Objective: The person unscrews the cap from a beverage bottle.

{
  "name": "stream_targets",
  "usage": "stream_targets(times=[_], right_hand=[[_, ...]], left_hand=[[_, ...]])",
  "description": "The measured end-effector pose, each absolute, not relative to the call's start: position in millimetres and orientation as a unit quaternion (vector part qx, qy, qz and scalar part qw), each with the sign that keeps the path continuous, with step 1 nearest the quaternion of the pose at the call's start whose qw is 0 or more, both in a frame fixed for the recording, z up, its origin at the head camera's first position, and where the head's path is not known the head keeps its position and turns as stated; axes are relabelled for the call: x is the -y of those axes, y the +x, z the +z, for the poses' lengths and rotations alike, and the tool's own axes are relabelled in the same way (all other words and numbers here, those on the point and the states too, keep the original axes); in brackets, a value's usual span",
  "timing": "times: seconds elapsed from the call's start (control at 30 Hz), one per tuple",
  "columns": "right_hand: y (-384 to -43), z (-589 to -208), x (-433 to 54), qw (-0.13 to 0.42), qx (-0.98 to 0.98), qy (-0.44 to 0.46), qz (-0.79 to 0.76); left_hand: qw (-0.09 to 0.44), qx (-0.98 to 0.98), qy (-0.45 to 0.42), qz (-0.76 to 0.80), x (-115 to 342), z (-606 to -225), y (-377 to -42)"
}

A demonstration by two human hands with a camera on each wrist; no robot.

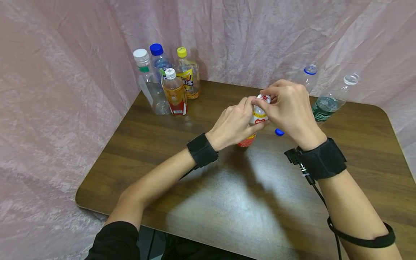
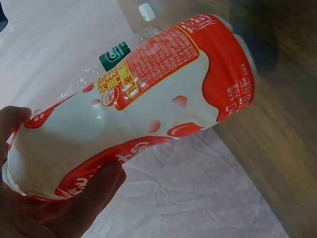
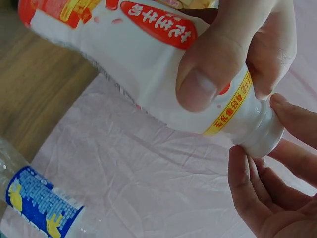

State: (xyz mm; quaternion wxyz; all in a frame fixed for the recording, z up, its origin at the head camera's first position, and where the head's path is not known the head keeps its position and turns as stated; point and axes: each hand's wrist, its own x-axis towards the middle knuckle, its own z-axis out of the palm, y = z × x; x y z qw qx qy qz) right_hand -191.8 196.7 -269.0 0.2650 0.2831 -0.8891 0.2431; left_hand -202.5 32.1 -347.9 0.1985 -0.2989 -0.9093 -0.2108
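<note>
A white-and-red milk drink bottle (image 1: 259,117) is held tilted above the table, its base toward the person. My left hand (image 1: 232,121) grips it around the upper body; in the left wrist view, thumb and finger lie on the bottle's label (image 2: 163,94). At the neck, my right hand (image 1: 289,104) pinches the white cap (image 3: 260,136) between thumb and fingers. The cap sits on the bottle's mouth. A loose blue cap (image 1: 279,132) lies on the table below the right hand.
Several capped bottles stand at the back left, among them an amber bottle (image 1: 175,95) and a yellow-capped bottle (image 1: 191,77). At the back right are an uncapped green-labelled bottle (image 1: 325,106) and another bottle with a blue neck ring (image 1: 310,70). A pink curtain (image 1: 234,43) hangs behind the table.
</note>
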Motion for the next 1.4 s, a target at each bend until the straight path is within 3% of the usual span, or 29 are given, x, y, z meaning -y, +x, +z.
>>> stream_targets(times=[0.47,0.8,1.03,1.4], right_hand=[[-191.0,-272.3,-198.3,0.25,0.885,0.308,0.245],[-192.1,-280.2,-199.9,0.281,0.887,0.22,0.292],[-193.1,-286.7,-197.1,0.283,0.893,0.172,0.304],[-195.4,-288.1,-200.7,0.294,0.873,0.249,0.298]], left_hand=[[0.181,0.911,-0.314,-0.195,-29.3,-347.0,-202.9],[0.125,0.922,-0.274,-0.244,-31.9,-342.8,-201.8],[0.136,0.92,-0.275,-0.242,-32.1,-343.5,-202.5],[0.187,0.908,-0.309,-0.213,-28.7,-343.3,-203.7]])
